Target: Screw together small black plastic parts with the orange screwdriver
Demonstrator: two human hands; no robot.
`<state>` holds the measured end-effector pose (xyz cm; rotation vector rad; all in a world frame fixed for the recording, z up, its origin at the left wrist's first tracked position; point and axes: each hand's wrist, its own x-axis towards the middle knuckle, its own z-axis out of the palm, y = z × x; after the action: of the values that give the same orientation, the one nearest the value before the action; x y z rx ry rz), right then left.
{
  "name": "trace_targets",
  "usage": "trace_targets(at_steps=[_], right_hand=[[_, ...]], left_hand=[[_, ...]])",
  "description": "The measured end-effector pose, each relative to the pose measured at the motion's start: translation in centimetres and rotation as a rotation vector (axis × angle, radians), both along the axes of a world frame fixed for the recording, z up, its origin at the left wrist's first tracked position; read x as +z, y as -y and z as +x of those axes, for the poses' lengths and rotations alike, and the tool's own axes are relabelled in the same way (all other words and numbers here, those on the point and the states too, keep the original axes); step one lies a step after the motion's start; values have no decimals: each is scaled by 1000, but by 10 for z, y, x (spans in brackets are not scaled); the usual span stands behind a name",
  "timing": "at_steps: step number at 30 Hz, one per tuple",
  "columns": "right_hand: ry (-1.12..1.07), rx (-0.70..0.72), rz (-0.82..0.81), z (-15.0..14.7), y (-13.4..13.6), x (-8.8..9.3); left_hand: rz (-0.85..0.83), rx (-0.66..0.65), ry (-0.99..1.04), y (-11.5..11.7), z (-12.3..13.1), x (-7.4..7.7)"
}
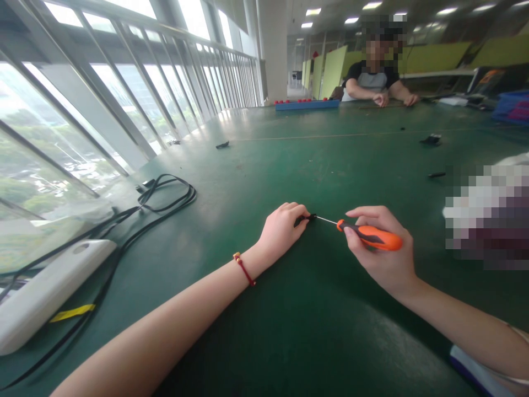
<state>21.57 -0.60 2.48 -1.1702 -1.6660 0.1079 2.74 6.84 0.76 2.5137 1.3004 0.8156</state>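
My left hand (283, 229) rests on the green table, its thumb and fingers pinching a small black part (312, 216). Most of that part is hidden by the fingers, so its kind does not show. An orange and black screwdriver (380, 237) lies in my right hand (388, 264), gripped between thumb and fingers. Its thin metal shaft points left, and the tip meets the black part at the left fingertips.
On the left lie a white power strip (61, 292) and a looped black cable (165, 209). Small black pieces (432, 139) are scattered farther back. A blue rack (308, 105) stands at the far edge. Across the table sits another person (374, 82). A railing (165, 71) runs along the left.
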Motion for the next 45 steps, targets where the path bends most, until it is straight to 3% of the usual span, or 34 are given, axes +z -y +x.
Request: trace_targets(at_steps=[5, 13, 23, 45], right_hand=[[62, 81, -63, 2, 0, -2], [-37, 57, -137, 5, -7, -2], [-47, 88, -234, 6, -12, -5], [-8, 181, -304, 8, -16, -6]], left_hand=[[-28, 25, 22, 0, 1, 2], [-140, 57, 140, -2, 0, 5], [-146, 44, 203, -5, -3, 2], [-261, -1, 308, -10, -5, 2]])
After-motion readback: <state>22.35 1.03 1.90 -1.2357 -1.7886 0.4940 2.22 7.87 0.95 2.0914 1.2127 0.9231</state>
